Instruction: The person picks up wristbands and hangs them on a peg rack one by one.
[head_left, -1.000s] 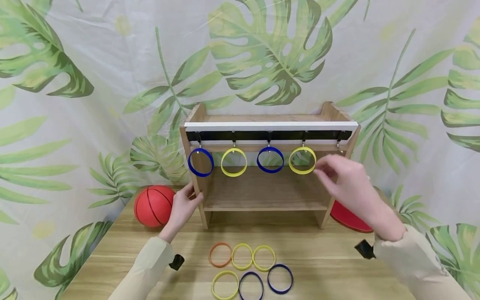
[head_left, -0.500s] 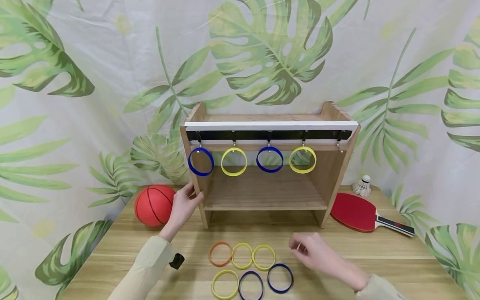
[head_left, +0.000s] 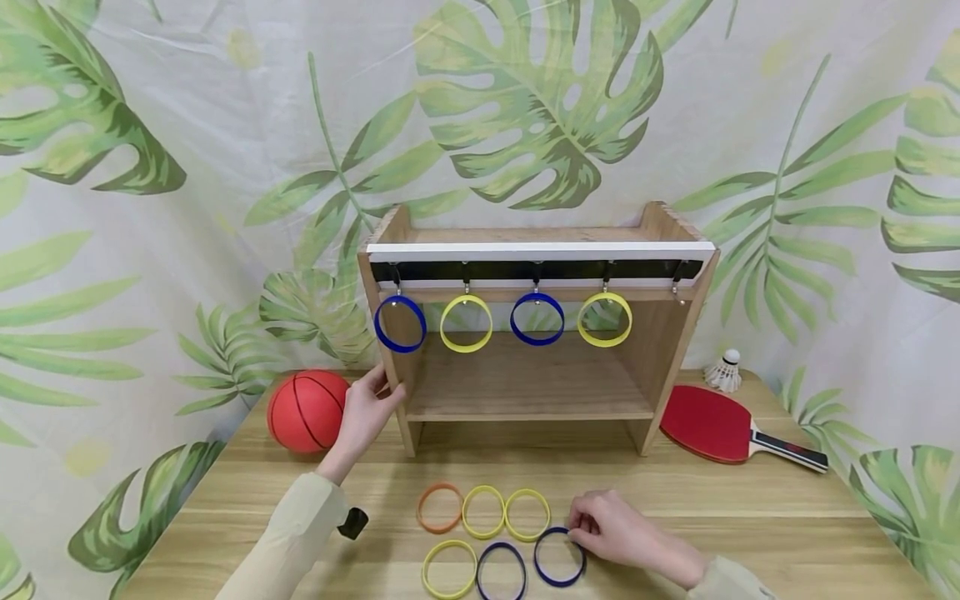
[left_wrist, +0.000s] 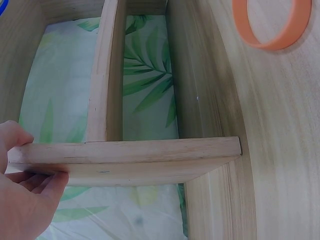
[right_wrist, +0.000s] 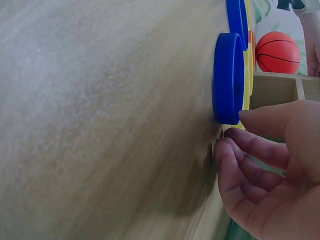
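Note:
My left hand [head_left: 367, 414] grips the left side panel [left_wrist: 130, 152] of a small wooden shelf [head_left: 532, 417], thumb on one face and fingers on the other. The right hand [head_left: 611, 527] is down at the table beside a dark blue ring [right_wrist: 227, 80]. Its thumb tip is right at the ring's edge in the right wrist view, the bent fingers just below. On the shelf's hooked black strip [head_left: 570, 270] hang a blue ring [head_left: 400, 349], a yellow ring [head_left: 466, 349], another blue ring [head_left: 537, 342] and another yellow ring [head_left: 604, 344].
Left of the blue ring on the table lie another blue ring [head_left: 502, 545], several yellow rings [head_left: 483, 537] and an orange ring [head_left: 440, 532]. A red ball [head_left: 306, 412] stands left of the shelf. A red paddle [head_left: 705, 425] and a shuttlecock [head_left: 725, 372] lie to the right.
My right hand has come down from the rightmost hanging yellow ring to the table, reaching the blue ring's edge. The left hand keeps its grip on the shelf's side panel.

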